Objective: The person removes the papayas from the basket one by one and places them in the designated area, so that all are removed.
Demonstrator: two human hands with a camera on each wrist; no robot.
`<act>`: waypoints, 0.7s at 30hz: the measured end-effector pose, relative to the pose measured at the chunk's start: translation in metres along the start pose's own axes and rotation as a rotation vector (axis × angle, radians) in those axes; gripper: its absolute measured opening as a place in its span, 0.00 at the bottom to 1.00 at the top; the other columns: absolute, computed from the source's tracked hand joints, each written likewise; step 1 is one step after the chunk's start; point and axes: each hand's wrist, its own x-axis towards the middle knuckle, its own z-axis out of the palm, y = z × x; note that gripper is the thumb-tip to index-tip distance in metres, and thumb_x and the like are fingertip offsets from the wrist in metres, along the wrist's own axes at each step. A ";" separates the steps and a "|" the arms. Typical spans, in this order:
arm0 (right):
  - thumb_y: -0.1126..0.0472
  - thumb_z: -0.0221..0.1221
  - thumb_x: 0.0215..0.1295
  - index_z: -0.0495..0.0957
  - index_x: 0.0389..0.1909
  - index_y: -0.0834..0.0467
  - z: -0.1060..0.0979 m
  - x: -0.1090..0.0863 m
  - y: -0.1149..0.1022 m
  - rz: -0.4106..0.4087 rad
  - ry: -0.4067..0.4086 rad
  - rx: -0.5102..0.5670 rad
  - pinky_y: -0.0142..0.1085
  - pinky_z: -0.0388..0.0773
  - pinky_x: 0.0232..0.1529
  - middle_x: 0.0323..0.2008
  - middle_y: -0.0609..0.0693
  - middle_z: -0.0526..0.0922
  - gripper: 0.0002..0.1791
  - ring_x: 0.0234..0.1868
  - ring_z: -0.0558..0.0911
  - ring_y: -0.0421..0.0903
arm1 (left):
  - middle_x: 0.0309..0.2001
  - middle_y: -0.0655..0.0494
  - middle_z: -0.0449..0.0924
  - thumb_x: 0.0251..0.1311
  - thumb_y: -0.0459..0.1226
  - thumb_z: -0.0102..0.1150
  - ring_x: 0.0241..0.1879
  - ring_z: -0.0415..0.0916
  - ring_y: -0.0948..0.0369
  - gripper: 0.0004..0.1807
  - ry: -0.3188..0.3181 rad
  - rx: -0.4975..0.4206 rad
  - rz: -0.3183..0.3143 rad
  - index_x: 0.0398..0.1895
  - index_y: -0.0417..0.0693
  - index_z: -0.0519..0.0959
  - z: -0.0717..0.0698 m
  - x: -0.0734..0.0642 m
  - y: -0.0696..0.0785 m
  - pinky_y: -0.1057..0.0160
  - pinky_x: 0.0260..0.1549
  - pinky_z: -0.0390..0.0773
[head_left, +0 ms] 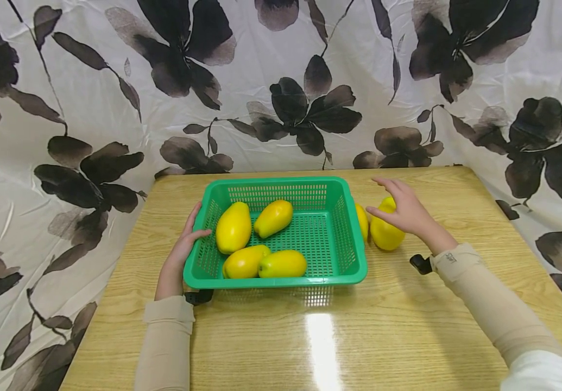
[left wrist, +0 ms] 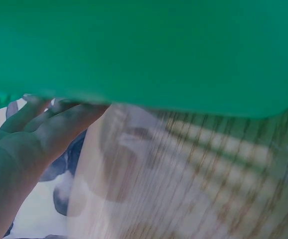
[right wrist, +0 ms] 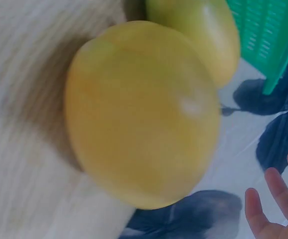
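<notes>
A green plastic basket (head_left: 332,279) stands on the table with several yellow mangoes (head_left: 283,264) inside, gathered toward its left and front. My left hand (head_left: 179,260) holds the basket's left side, thumb over the rim and fingers along the outer wall. In the left wrist view, the fingers (left wrist: 59,124) reach up under the green rim (left wrist: 184,94). Just right of the basket lie two more mangoes; the nearer one (head_left: 387,233) is partly covered by my right hand (head_left: 405,209), which hovers with fingers spread. The right wrist view shows that mango (right wrist: 144,114) large, with the fingers apart from it.
Another mango (head_left: 361,222) lies close against the basket's right wall, mostly hidden behind it. The wooden table (head_left: 251,342) ends at a back edge, beyond which hangs a floral cloth (head_left: 241,141). Cloth also lines the left and right sides.
</notes>
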 end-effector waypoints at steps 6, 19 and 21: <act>0.49 0.62 0.53 0.61 0.65 0.55 0.002 0.012 -0.015 -0.052 0.012 0.024 0.57 0.61 0.53 0.60 0.58 0.66 0.39 0.54 0.67 0.59 | 0.72 0.57 0.26 0.64 0.26 0.39 0.69 0.36 0.52 0.41 0.008 0.007 0.007 0.72 0.58 0.33 -0.007 0.008 -0.011 0.48 0.62 0.48; 0.48 0.63 0.53 0.61 0.65 0.55 0.003 0.036 -0.047 -0.169 0.007 0.062 0.53 0.64 0.49 0.56 0.57 0.67 0.39 0.50 0.68 0.55 | 0.72 0.53 0.25 0.62 0.25 0.38 0.69 0.35 0.50 0.41 -0.004 -0.036 0.006 0.72 0.53 0.31 0.006 -0.007 0.009 0.46 0.63 0.46; 0.48 0.63 0.52 0.61 0.65 0.55 0.003 0.039 -0.052 -0.183 0.002 0.066 0.52 0.65 0.50 0.57 0.56 0.67 0.39 0.50 0.68 0.55 | 0.72 0.53 0.26 0.63 0.25 0.38 0.69 0.36 0.50 0.41 -0.006 -0.038 0.001 0.72 0.54 0.31 0.005 -0.007 0.010 0.47 0.62 0.48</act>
